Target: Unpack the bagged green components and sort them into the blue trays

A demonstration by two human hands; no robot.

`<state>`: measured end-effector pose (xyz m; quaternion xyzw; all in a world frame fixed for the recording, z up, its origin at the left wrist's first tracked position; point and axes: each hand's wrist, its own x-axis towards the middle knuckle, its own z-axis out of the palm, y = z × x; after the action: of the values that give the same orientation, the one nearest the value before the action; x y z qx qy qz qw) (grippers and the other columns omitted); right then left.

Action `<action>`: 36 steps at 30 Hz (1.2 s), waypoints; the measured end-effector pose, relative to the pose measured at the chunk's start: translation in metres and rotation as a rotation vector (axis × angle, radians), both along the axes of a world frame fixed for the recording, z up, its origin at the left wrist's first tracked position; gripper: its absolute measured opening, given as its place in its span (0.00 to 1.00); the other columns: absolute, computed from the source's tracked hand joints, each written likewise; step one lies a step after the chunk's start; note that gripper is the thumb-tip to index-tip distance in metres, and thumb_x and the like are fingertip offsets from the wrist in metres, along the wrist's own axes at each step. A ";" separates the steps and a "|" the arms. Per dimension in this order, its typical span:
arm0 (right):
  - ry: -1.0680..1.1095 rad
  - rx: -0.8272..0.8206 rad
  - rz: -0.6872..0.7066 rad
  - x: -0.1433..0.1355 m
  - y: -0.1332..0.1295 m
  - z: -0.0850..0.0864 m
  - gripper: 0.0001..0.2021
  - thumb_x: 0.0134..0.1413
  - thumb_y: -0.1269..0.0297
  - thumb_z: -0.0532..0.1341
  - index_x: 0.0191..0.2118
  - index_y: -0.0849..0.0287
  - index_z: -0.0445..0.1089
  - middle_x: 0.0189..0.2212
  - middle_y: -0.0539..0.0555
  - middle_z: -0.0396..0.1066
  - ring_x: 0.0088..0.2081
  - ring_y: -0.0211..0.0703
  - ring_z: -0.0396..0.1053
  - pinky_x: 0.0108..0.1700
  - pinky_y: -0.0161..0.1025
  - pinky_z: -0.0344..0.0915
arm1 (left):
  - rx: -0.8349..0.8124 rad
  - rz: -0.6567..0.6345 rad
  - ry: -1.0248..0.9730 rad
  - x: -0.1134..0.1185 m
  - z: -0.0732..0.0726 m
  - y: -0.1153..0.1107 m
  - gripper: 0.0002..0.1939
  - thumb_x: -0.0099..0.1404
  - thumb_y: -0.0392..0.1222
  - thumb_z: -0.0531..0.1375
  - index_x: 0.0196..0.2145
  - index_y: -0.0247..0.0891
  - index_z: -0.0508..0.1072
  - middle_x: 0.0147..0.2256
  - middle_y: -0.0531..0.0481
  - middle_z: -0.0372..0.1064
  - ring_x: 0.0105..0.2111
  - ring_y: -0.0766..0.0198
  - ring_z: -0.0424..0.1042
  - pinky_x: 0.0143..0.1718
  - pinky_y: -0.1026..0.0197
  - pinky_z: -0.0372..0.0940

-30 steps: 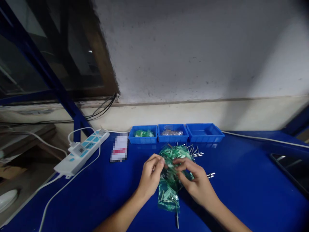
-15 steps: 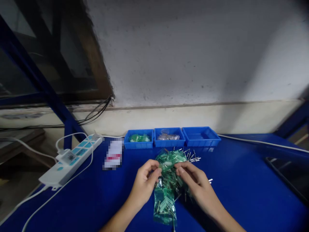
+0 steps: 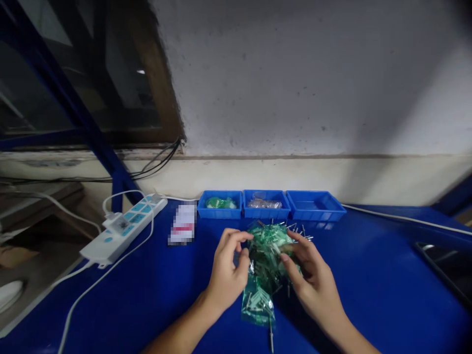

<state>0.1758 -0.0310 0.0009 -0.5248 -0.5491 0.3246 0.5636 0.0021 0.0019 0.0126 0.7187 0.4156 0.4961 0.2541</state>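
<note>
A heap of green see-through plastic bags [image 3: 271, 241] lies on the blue table, with small pale pieces in and among them. Thin silvery metal pins that look like rivets [image 3: 304, 233] stick out at its far right side. One flat green bag [image 3: 258, 306] hangs toward me, and a single pin [image 3: 271, 337] lies below it. My left hand [image 3: 230, 268] is at the heap's left edge, thumb and forefinger apart. On the right side, my right hand [image 3: 311, 273] has its fingers spread over the bags, fingertips at or touching them. No held thing shows in either hand.
Three blue trays stand along the back: one with green bags [image 3: 220, 213], one with small metallic pieces [image 3: 263, 213], one bare inside [image 3: 317, 215]. A white power strip [image 3: 123, 228] with cables and a blurred white packet [image 3: 182, 223] lie left. A dark flat object [image 3: 442, 270] sits at right.
Both hands have gone from pinching at the bags to opened fingers, and they stand further apart. The view has shifted slightly, so the trays and heap appear further right.
</note>
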 end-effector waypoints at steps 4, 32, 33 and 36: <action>-0.276 0.190 -0.009 0.000 -0.002 0.002 0.05 0.55 0.65 0.57 0.37 0.55 0.69 0.37 0.56 0.69 0.41 0.48 0.68 0.43 0.45 0.65 | -0.079 -0.038 -0.064 -0.003 -0.002 0.006 0.18 0.56 0.25 0.48 0.41 0.39 0.65 0.26 0.54 0.60 0.27 0.67 0.61 0.31 0.65 0.57; -0.412 0.273 0.026 -0.015 -0.007 -0.002 0.03 0.50 0.68 0.55 0.28 0.57 0.64 0.16 0.45 0.57 0.19 0.36 0.56 0.25 0.34 0.53 | -0.701 -0.457 -0.576 0.007 -0.011 0.017 0.18 0.52 0.41 0.63 0.42 0.33 0.71 0.26 0.52 0.67 0.24 0.71 0.67 0.23 0.70 0.58; -0.419 0.276 0.022 -0.015 -0.008 -0.001 0.03 0.50 0.68 0.55 0.29 0.58 0.65 0.16 0.45 0.57 0.20 0.36 0.56 0.26 0.34 0.54 | -0.687 -0.451 -0.576 0.006 -0.010 0.017 0.19 0.51 0.38 0.64 0.42 0.34 0.71 0.27 0.53 0.67 0.25 0.71 0.67 0.24 0.70 0.59; -0.431 0.272 0.044 -0.014 -0.008 0.003 0.07 0.50 0.68 0.54 0.35 0.58 0.67 0.18 0.46 0.59 0.21 0.37 0.58 0.27 0.34 0.55 | -0.617 -0.410 -0.542 0.005 -0.008 0.018 0.23 0.50 0.35 0.64 0.46 0.36 0.68 0.27 0.55 0.66 0.26 0.71 0.67 0.26 0.69 0.62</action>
<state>0.1617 -0.0387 0.0035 -0.4891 -0.7065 0.1407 0.4918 0.0072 0.0200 0.0047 0.5212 0.3115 0.4588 0.6487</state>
